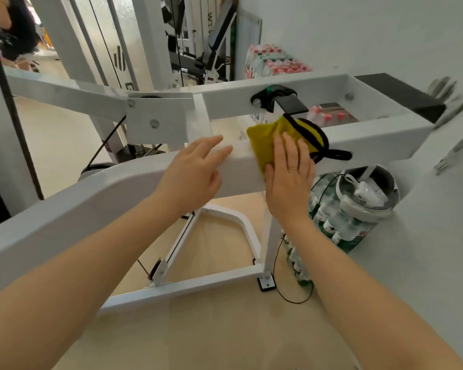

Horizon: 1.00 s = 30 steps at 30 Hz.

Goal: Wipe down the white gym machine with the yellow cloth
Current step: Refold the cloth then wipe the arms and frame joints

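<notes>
Far upper left of the frame: part of a person in dark clothes, beyond a tan floor (51, 145). Just right of that, white uprights with a dark logo of slanted bars (119, 58), lettering below it cut off and unreadable. Across the middle, the white gym machine (96, 198), its thick beam running from lower left up to the right, with a bolted plate and a black bracket (274, 98) on the rear bar. Left of centre, the left hand (195, 172) resting flat on the beam, fingers straight and spread, holding nothing. Upper centre, a black bench (219, 33) with writing too blurred to read. Right of centre, the right hand (289, 180), a ring on one finger, pressing flat with fingers extended onto the yellow cloth (267, 140), which is draped over the top of the beam; black trim and a black loop at its right edge. Upper right of centre, shrink-wrapped packs of bottles with red caps (273, 61) against the wall. Lower right, a white headset (366, 193) with a white charger and cable inside its ring, sitting on a pack of bottles with green labels (340, 231), text illegible.
</notes>
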Motion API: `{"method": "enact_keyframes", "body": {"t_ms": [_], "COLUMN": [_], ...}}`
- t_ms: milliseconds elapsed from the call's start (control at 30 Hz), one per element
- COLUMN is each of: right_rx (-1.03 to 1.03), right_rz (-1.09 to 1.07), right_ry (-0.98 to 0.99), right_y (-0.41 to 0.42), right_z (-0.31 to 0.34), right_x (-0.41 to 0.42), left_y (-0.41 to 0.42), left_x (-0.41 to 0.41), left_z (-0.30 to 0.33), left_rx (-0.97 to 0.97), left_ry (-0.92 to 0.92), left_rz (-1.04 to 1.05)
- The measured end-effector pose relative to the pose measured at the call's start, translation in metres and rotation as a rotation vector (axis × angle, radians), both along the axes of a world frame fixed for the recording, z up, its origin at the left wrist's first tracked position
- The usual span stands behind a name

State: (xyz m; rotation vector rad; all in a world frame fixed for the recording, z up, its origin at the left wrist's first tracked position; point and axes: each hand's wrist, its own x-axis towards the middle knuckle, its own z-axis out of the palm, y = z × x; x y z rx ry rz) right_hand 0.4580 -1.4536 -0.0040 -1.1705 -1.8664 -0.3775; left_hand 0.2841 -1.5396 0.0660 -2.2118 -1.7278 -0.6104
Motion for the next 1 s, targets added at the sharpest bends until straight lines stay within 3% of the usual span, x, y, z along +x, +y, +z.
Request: {"method": "enact_keyframes", "body": {"t_ms": [133,267,433,500,633,833,1000], "right_rx": [-0.104,-0.251,-0.318,-0.293,-0.104,-0.038,0.110], "right_rz": [-0.089,-0.141,-0.192,-0.126,0.192,0.012,0.158], "right_ry": [0.067,0.298,0.450,0.421,0.100,0.255,0.067], "right_y": [0.039,0.068,0.066,0.042,0.011,0.040,0.023], "right_z": [0.007,0.016,0.020,0.015,0.005,0.010,-0.006], "right_x": [0.071,0.119,0.108,0.076,0.035,0.056,0.019], "left_y": [0.029,0.039,0.041,0.042,0.040,0.027,0.005], "left_x": [0.029,0.041,0.039,0.043,0.042,0.030,0.004], "left_z": [-0.001,-0.008,-0.014,-0.015,-0.012,-0.010,-0.024], "left_rx": [0.003,0.080,0.177,0.200,0.197,0.130,0.178], "left_ry": [0.075,0.049,0.023,0.017,0.004,0.031,0.028], "left_rz": [-0.067,-0.059,-0.082,-0.076,-0.062,0.011,0.119]}}
